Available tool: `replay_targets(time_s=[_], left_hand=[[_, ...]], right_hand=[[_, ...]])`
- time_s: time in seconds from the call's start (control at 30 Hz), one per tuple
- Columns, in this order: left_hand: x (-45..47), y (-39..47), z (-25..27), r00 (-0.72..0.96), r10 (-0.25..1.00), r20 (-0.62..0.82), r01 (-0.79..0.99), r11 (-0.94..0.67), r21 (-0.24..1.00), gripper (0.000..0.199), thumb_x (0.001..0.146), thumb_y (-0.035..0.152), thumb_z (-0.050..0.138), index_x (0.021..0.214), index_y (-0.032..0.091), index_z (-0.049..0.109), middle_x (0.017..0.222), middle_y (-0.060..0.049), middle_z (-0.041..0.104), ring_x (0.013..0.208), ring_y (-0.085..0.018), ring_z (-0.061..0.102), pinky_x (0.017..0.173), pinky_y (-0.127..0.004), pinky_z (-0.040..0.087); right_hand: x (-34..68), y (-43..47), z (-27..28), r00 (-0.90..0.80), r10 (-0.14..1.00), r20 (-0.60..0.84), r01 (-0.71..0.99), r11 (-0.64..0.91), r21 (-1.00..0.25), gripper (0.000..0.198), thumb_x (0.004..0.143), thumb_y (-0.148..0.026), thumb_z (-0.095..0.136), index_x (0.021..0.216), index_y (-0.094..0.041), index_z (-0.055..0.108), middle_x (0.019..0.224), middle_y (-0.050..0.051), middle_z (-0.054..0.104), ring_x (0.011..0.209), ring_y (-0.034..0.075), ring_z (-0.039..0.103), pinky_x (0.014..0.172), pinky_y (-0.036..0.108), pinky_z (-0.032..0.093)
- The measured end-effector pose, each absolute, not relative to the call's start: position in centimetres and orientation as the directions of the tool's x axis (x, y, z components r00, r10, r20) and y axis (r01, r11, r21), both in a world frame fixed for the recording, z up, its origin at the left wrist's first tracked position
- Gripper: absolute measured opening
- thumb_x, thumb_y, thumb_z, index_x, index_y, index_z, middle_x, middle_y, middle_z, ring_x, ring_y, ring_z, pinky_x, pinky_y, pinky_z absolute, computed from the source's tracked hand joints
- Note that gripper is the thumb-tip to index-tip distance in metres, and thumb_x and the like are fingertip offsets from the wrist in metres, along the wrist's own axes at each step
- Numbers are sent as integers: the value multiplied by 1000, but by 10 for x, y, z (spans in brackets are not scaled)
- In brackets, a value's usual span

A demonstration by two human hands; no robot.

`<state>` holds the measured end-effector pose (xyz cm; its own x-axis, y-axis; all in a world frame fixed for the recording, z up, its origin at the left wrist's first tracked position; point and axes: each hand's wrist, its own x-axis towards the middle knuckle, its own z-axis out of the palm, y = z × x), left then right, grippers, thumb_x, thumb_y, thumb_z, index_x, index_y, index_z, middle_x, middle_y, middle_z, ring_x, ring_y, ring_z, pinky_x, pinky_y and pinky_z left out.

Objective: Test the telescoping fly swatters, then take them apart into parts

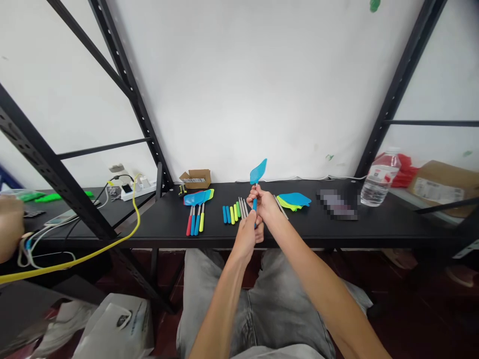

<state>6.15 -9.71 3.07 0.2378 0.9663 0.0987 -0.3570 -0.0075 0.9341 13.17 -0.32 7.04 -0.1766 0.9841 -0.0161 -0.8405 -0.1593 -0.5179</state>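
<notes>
A blue fly swatter is held upright above the black table, its mesh head on top. My left hand is closed round its blue handle. Higher up, my right hand grips the swatter where the shaft meets the handle. Beside my hands lie metal rods and a row of loose handles in blue, yellow and green. Several whole fly swatters with red, blue and yellow handles lie to the left. On the right, blue and yellow swatter heads are stacked, with more rods partly behind my right arm.
An open cardboard box stands at the table's back left. A water bottle is at the right, near a brown carton. A yellow cable crosses the left side by a power strip. Another person's hand shows far left.
</notes>
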Motion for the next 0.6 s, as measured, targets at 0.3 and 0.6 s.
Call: replay_targets(time_s=[0.3,0.6], left_hand=[[-13,-117,7,-92,985,146,366,-103,925,47,93,58,39,70,19,50,58,-2,50,53,-14,49,52,-24,33],[-50,-45,28,-185,953,240,970,138,201,44,95,47,38,109,13,63,101,-19,69,100,-34,65,76,-38,47]], right_hand=[[202,11,90,-135,988,75,-782,-60,-620,12,95,-18,46,91,-17,57,52,-8,39,38,5,33,37,15,30],[197,-8,56,-187,981,54,-446,-36,-894,24,89,-39,57,94,-16,60,55,-7,44,36,4,30,35,18,23]])
